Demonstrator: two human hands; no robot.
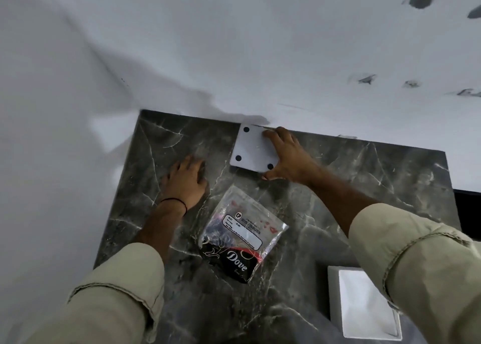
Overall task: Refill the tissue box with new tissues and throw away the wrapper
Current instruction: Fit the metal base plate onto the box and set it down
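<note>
A white square panel (251, 149) with black dots at its corners, seemingly the tissue box's base, lies at the back of the dark marble counter (364, 177) against the wall. My right hand (285, 156) grips its right edge, fingers over the top and thumb at the near corner. Flat on the counter to the left rests my left hand (186, 181), fingers apart, holding nothing. A clear plastic tissue wrapper (243, 233) with a "Dove" print lies between my arms. The open white tissue box (364, 303) sits at the lower right, white tissues inside, partly hidden by my right sleeve.
A white wall (234, 44) rises right behind the counter and along its left side. The counter's right end drops to a dark gap (468, 213).
</note>
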